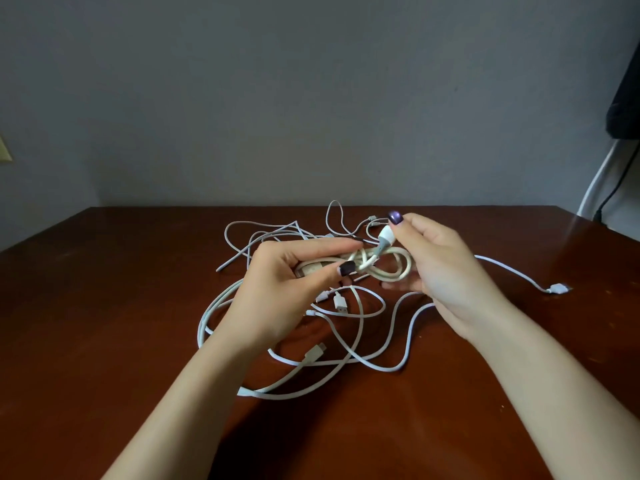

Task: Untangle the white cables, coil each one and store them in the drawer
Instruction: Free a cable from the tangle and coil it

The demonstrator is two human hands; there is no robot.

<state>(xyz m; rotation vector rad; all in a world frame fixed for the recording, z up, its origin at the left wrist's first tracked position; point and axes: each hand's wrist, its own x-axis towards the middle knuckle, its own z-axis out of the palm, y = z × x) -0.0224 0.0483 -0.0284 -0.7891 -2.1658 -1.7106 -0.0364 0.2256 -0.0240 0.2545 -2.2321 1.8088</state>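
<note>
An off-white cable wound into a small coil (398, 268) is held above the table between both hands. My left hand (277, 289) grips the left end of the coil between thumb and fingers. My right hand (440, 268) pinches that cable's white plug end (386, 235) just above the coil. Under my hands a tangle of several thin white cables (346, 327) lies spread over the brown wooden table (104, 306), with loose plugs showing. One strand runs right to a plug (558, 289). No drawer is in view.
A grey wall stands right behind the table's far edge. A dark object (627, 95) hangs at the upper right, with a white pipe and a black cord (602, 181) beneath it. The table's right edge slants down past the far plug.
</note>
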